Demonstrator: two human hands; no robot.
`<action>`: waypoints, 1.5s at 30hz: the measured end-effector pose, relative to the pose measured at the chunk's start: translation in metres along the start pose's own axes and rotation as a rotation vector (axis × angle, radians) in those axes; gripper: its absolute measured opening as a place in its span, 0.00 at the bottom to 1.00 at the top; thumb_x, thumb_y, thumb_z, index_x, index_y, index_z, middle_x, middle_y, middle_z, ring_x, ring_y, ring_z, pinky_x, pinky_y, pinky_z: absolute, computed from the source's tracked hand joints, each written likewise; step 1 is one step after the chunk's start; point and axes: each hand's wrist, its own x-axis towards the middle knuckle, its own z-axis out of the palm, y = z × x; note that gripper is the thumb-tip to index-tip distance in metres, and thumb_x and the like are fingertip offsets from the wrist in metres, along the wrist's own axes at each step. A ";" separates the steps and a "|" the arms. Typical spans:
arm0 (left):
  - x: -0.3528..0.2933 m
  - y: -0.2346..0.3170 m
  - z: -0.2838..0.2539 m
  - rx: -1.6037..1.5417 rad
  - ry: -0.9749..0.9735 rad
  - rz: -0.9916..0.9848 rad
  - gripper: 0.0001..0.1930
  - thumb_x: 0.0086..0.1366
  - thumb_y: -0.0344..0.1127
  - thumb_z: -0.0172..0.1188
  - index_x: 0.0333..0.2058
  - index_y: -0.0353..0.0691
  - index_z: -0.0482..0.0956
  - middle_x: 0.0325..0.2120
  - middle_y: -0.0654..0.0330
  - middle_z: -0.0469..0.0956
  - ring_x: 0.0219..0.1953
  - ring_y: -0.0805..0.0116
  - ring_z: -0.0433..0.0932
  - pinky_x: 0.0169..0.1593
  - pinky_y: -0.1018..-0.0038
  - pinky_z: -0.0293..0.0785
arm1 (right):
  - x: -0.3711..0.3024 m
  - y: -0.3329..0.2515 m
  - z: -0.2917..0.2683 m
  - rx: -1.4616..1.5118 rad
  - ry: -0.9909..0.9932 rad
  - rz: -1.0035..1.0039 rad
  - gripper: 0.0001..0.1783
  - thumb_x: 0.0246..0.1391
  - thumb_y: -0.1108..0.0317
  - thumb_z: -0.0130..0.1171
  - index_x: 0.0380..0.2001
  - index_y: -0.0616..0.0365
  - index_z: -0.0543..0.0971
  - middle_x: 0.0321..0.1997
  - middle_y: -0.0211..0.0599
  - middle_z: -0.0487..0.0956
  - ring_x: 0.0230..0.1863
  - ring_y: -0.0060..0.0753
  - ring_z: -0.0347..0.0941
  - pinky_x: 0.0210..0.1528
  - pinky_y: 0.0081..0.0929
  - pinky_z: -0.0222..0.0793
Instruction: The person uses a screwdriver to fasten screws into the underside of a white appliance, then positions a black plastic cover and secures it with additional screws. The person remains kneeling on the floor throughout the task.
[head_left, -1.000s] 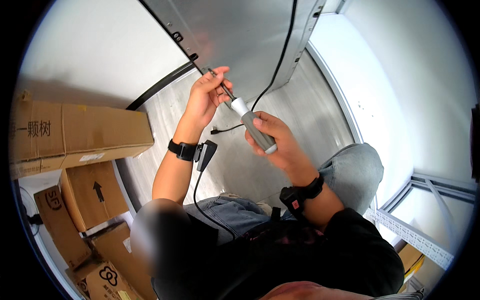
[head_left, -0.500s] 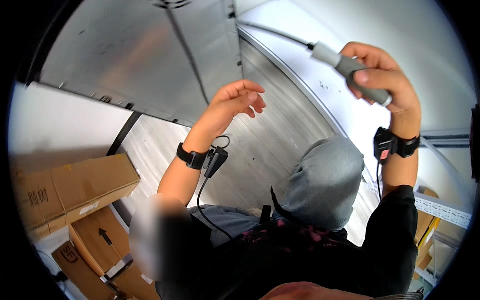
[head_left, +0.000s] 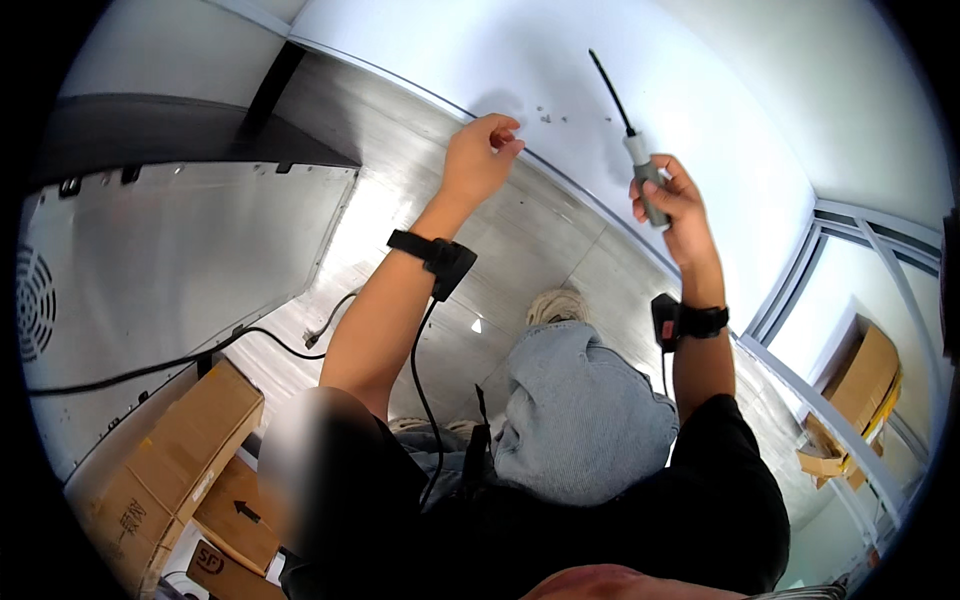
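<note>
A screwdriver (head_left: 651,190) with a two-tone grey handle is gripped in my right hand (head_left: 677,196), its thin dark shaft angled up and to the left over the white surface (head_left: 720,130). My left hand (head_left: 482,158) hovers near the front edge of that surface. Its fingers are loosely curled, the thumb and index fingertip apart, and nothing shows between them. Several small pieces that look like screws (head_left: 546,119) lie on the white surface, between the left hand and the screwdriver.
A metal cabinet (head_left: 190,240) stands at the left, with a black cable (head_left: 170,362) running past it. Cardboard boxes (head_left: 170,470) are stacked at the lower left. On the right is a light metal frame (head_left: 800,380), with more cardboard (head_left: 862,385) behind it.
My view has turned to the right, so the white surface and small pieces show more fully. The screwdriver stays in my right hand, its shaft now more upright. My left hand has come nearer that surface.
</note>
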 end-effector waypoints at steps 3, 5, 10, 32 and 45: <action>0.021 -0.015 0.034 0.087 0.071 0.077 0.12 0.54 0.28 0.63 0.39 0.39 0.78 0.28 0.61 0.76 0.29 0.71 0.74 0.34 0.76 0.72 | 0.002 0.038 -0.010 0.050 0.064 0.066 0.14 0.54 0.72 0.54 0.44 0.59 0.69 0.29 0.34 0.74 0.26 0.24 0.69 0.30 0.22 0.64; 0.031 -0.016 0.048 0.144 0.097 0.124 0.13 0.52 0.28 0.65 0.38 0.39 0.79 0.27 0.60 0.75 0.29 0.69 0.74 0.34 0.75 0.72 | 0.004 0.054 -0.015 0.082 0.044 0.049 0.15 0.53 0.72 0.55 0.45 0.58 0.69 0.29 0.34 0.74 0.26 0.23 0.69 0.29 0.22 0.65; 0.038 -0.014 0.066 0.336 0.200 0.172 0.10 0.49 0.30 0.67 0.33 0.40 0.81 0.26 0.61 0.74 0.28 0.66 0.74 0.32 0.74 0.72 | 0.008 0.070 -0.016 0.169 0.045 0.047 0.17 0.52 0.74 0.56 0.46 0.58 0.68 0.30 0.33 0.75 0.27 0.22 0.69 0.30 0.21 0.65; 0.032 0.003 0.066 -0.208 0.283 -0.165 0.04 0.60 0.28 0.59 0.33 0.35 0.77 0.25 0.66 0.76 0.27 0.78 0.70 0.31 0.81 0.68 | 0.019 0.073 -0.015 0.084 -0.041 -0.031 0.20 0.52 0.75 0.56 0.49 0.61 0.67 0.33 0.34 0.74 0.28 0.21 0.70 0.31 0.20 0.66; 0.027 -0.026 0.074 0.214 0.346 0.220 0.10 0.47 0.26 0.67 0.30 0.37 0.78 0.27 0.59 0.73 0.29 0.64 0.70 0.32 0.72 0.70 | 0.023 0.086 -0.016 0.105 0.081 -0.002 0.20 0.52 0.77 0.56 0.49 0.60 0.67 0.35 0.32 0.74 0.27 0.21 0.69 0.29 0.19 0.65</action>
